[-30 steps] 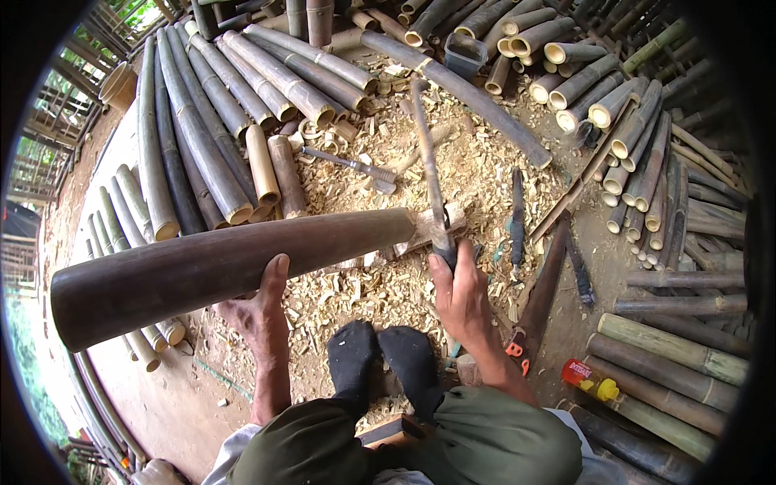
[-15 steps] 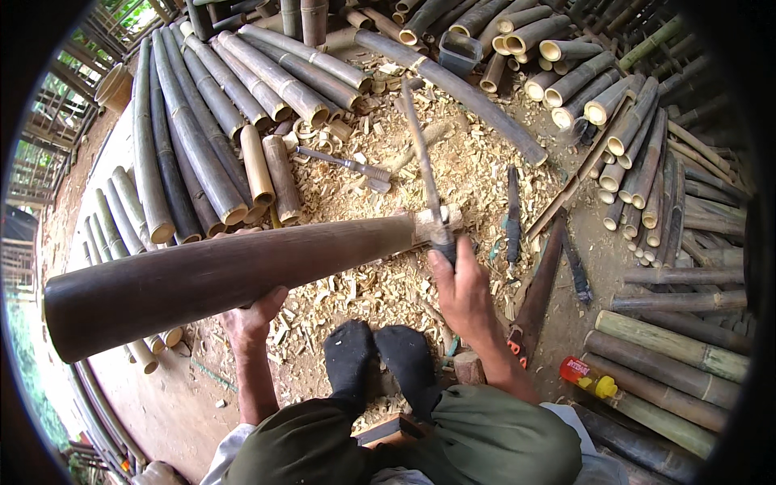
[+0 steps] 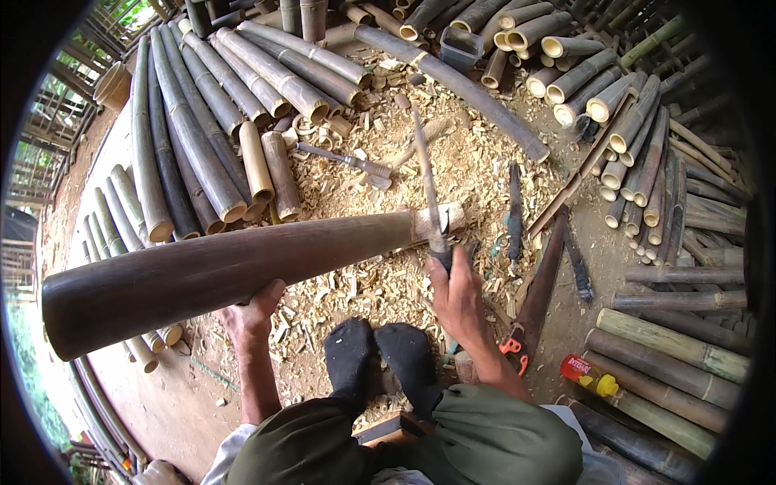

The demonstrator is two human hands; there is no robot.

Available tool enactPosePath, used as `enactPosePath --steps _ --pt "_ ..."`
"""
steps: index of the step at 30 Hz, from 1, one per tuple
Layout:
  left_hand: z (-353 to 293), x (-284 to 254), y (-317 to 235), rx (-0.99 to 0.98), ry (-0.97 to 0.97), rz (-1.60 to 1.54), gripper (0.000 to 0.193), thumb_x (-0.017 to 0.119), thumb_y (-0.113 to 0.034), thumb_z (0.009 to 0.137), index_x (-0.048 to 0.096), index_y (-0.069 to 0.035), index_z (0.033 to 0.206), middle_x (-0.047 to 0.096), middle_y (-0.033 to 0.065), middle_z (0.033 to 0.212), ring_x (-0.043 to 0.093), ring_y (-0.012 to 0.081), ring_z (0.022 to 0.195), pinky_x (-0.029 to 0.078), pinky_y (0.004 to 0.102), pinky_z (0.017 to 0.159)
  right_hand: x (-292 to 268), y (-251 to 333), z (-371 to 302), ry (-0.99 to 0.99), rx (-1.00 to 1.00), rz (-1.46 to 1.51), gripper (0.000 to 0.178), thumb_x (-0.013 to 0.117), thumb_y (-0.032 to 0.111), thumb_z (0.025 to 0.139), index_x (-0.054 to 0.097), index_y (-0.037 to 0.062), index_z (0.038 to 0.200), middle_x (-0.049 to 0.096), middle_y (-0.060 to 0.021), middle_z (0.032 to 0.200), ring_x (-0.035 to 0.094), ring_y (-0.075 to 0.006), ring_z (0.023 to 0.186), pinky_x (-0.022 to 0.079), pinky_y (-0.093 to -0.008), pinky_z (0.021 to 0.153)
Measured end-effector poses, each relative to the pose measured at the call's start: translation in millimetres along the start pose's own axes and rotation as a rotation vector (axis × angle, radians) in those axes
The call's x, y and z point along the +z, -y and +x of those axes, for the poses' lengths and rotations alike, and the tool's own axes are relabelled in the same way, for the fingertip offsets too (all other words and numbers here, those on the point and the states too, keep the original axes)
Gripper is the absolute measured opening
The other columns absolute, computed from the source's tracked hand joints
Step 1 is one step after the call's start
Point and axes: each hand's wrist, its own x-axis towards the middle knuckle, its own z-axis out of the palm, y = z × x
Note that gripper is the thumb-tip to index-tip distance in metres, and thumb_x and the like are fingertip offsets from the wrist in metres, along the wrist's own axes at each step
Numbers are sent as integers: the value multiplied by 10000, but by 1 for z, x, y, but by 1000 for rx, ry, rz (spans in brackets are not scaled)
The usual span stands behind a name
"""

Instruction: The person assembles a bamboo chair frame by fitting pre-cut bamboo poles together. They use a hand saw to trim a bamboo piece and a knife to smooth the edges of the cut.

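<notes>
A thick dark bamboo pole [image 3: 226,263] lies across my view, its wide end at the left and its pale, shaved end near the centre. Gripping it from below at mid-length is my left hand [image 3: 252,311], with part of the fingers hidden behind the pole. My right hand [image 3: 458,289] is closed round the dark handle of a long-bladed knife [image 3: 426,166]. The blade points away from me and crosses the pale end of the pole; whether it touches the wood I cannot tell.
Wood chips [image 3: 339,295] cover the ground round my feet. A chisel-like tool [image 3: 347,164] lies beyond the pole. To the right are a saw with an orange handle [image 3: 514,346], a red bottle with a yellow cap [image 3: 588,375] and stacked bamboo [image 3: 671,356]. More poles [image 3: 190,129] lie far left.
The knife and my right hand have shifted slightly toward me and left along the pale end. The pole has barely moved in my left hand.
</notes>
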Motion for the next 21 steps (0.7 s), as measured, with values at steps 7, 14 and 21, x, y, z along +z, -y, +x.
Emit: enactPosePath --steps 7,14,21 --pt "1 -2 13 -34 15 -129 813 776 -116 661 534 26 1424 652 166 1287 646 294 1162 499 455 1087 29 -61 7 139 204 -294 364 574 292 1060 524 -55 1158 654 -243 711 702 -456 727 560 -540 696" --pt "1 -44 40 -208 -164 -507 703 759 -208 819 499 7 1436 635 161 1281 625 296 1228 533 462 1070 -5 -73 68 -53 301 -281 309 509 350 1095 537 46 1145 618 -27 712 569 -159 531 448 -343 444" --pt "-41 -97 87 -551 -396 -646 798 798 -463 787 534 -125 1460 582 145 1432 553 344 1323 497 614 1046 -29 -112 132 -244 -1 -752 637 658 301 992 423 5 1505 568 -239 1337 562 -346 1258 440 -569 1028"
